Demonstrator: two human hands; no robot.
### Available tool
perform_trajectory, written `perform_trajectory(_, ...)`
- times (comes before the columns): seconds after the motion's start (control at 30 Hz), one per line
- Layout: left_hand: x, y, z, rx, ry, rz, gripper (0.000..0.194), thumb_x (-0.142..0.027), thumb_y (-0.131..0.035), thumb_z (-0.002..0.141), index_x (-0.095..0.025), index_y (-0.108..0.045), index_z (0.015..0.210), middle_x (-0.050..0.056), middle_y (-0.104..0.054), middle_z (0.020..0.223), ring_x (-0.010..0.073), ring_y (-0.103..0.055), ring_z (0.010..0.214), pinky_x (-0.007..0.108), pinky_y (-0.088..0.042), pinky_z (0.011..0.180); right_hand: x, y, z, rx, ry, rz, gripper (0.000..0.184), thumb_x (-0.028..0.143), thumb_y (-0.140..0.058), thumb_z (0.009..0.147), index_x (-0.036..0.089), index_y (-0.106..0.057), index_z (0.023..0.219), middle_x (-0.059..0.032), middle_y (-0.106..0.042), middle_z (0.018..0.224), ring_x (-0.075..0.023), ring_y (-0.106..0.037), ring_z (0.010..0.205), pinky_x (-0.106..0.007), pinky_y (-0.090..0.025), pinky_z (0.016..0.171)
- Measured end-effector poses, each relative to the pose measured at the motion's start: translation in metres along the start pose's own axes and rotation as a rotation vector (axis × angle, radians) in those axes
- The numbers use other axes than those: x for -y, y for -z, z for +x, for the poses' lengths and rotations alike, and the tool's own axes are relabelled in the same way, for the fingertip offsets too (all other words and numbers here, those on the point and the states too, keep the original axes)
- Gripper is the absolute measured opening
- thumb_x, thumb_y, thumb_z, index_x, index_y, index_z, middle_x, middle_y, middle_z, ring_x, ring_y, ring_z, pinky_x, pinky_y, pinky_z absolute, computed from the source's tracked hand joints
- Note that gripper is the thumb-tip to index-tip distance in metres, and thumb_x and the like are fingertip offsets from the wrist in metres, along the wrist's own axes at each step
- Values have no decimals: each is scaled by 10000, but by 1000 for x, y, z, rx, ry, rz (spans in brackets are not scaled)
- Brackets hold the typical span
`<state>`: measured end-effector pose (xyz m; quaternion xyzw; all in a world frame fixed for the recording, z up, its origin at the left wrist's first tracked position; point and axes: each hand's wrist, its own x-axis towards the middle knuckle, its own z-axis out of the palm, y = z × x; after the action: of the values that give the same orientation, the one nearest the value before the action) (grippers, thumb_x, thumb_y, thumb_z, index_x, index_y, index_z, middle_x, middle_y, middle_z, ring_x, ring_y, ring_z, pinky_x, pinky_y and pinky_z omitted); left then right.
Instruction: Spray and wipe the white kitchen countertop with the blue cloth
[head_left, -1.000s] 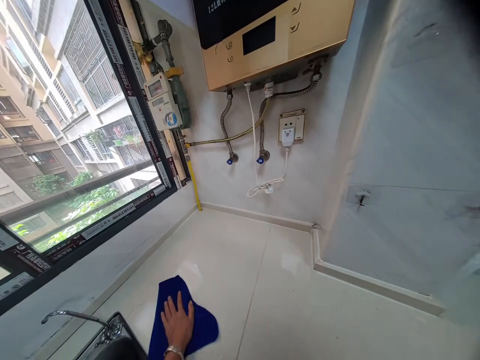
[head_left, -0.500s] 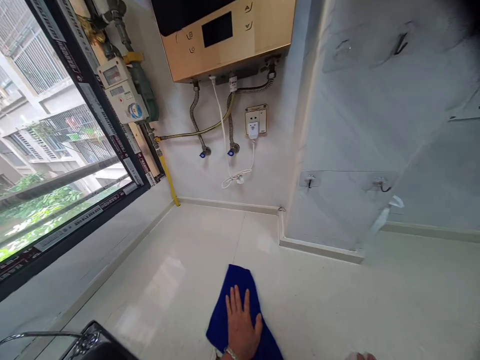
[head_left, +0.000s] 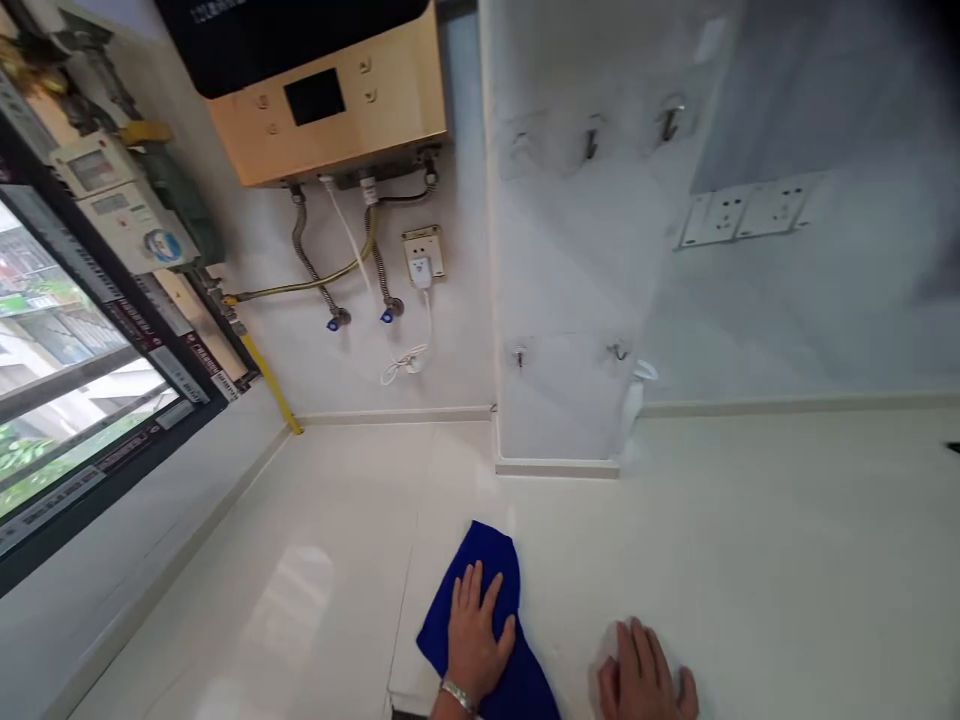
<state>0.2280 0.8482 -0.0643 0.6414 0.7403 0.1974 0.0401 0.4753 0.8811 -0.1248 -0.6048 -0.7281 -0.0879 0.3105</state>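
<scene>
My left hand lies flat, fingers spread, on top of a blue cloth spread on the glossy white countertop. A metal bracelet circles that wrist. My right hand rests palm down on the counter just right of the cloth, fingers stretched forward. A pale, blurred patch shows under its fingers, and I cannot make out what it is.
A gold water heater hangs on the back wall with hoses and a plugged socket below. A gas meter and yellow pipe stand by the window at left. A wall corner juts onto the counter.
The view has swung right. My left hand and the blue cloth slid right along the counter. My right hand has come into view and lies flat beside the cloth.
</scene>
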Motion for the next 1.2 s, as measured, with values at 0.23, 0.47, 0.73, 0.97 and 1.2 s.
perform_trajectory(0.23,74,62,-27,14,234,182,538,-393,-409,955,-237,-447,1469,138,-344,1617,303,-306,1503,534,-301,1237,12,28,12,103,-20,-62,460,253,-407,935,96,-488,1359,-185,-500,1472,-321,-429,1385,-643,-280,1161)
perform_trajectory(0.47,79,74,-43,-45,433,248,599,-469,-334,977,-195,-369,1508,182,-284,1631,348,-236,1523,575,-259,1230,9,42,16,227,-65,-29,487,259,-413,956,96,-400,1416,-180,-435,1522,-298,-314,1451,-639,-204,1192)
perform_trajectory(0.73,72,68,-38,-43,438,268,602,-484,-341,977,-199,-363,1507,184,-275,1633,340,-227,1526,565,-228,1245,7,51,21,312,-103,31,495,251,-423,954,104,-405,1426,-171,-410,1542,-310,-290,1470,-640,-148,1218)
perform_trajectory(0.97,73,66,-36,-54,454,219,615,-505,-401,957,-223,-378,1502,177,-276,1637,349,-226,1526,573,-214,1248,4,49,20,292,-73,22,511,248,-437,935,107,-408,1425,-186,-412,1538,-342,-291,1471,-686,-178,1192)
perform_trajectory(1.2,83,61,-11,-86,477,214,621,-483,-455,939,-232,-374,1502,167,-283,1638,353,-242,1520,592,-213,1241,6,51,24,326,-92,14,532,223,-445,929,116,-378,1446,-171,-403,1548,-316,-266,1487,-665,-178,1206)
